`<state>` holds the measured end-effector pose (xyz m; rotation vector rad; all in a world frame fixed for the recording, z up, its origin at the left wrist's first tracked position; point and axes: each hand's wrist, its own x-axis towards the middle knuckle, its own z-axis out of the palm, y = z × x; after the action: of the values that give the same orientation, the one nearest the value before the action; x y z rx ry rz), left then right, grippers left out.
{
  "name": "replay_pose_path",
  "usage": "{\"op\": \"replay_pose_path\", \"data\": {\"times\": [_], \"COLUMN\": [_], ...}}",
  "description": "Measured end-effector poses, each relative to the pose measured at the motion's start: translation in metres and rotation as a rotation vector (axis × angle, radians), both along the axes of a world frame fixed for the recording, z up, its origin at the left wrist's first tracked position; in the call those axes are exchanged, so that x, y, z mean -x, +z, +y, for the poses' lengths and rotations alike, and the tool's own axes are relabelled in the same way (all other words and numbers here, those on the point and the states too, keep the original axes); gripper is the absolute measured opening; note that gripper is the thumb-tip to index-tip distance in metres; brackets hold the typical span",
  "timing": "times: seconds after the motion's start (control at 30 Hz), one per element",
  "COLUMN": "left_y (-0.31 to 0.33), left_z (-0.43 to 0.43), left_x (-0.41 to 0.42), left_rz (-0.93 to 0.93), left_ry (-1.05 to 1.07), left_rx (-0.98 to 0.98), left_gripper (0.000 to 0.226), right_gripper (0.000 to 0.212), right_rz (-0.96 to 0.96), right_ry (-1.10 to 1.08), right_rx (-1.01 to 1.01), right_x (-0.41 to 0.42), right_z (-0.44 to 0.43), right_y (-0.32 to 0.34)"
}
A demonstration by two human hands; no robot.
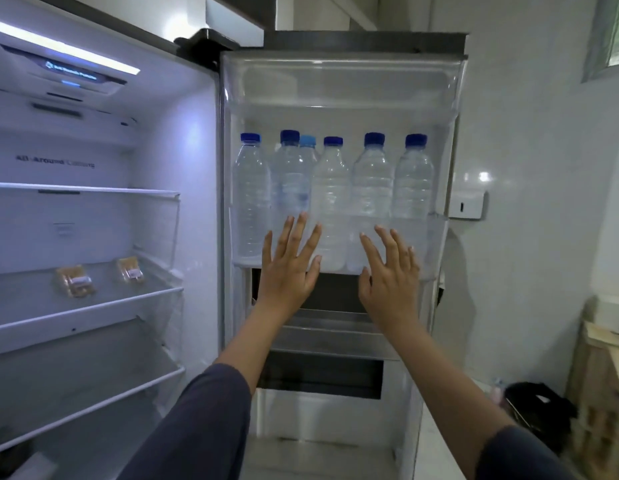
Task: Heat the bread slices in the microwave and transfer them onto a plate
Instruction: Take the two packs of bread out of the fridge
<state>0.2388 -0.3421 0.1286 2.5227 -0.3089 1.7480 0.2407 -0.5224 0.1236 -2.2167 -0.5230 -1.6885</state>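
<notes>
The fridge stands open. Two clear packets of bread slices lie on a glass shelf inside, one [75, 281] at the left and one [129, 269] a little further right. My left hand [289, 263] and my right hand [389, 271] are both raised with fingers spread in front of the open fridge door [339, 81], at the level of its bottle shelf. Neither hand holds anything. Whether the palms touch the door I cannot tell. No microwave or plate is in view.
Several water bottles [330, 202] with blue caps stand in the door shelf. The glass shelves [86, 344] below the bread hold nothing. A white wall box [467, 205] and a dark bag [540, 414] on the floor are at the right.
</notes>
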Motion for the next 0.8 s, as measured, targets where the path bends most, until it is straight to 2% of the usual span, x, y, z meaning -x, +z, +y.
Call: {"op": "replay_pose_path", "data": {"times": [0.2,0.47,0.8], "left_y": [0.001,-0.002,-0.006], "left_z": [-0.007,-0.009,-0.008], "left_x": [-0.023,-0.041,-0.054], "left_rz": [-0.049,-0.010,-0.004], "left_ry": [0.124,0.257,0.272], "left_rx": [-0.010,-0.054,-0.056], "left_gripper": [0.057,0.058,0.059], "right_gripper": [0.062,0.065,0.062], "right_rz": [0.041,0.122,0.134], "right_ry": [0.097,0.184,0.257], "right_rx": [-0.002,-0.024,-0.006], "right_x": [-0.038,-0.075,-0.101], "right_z": [-0.005,-0.011,-0.008], "right_y": [0.012,0.005,0.002]}}
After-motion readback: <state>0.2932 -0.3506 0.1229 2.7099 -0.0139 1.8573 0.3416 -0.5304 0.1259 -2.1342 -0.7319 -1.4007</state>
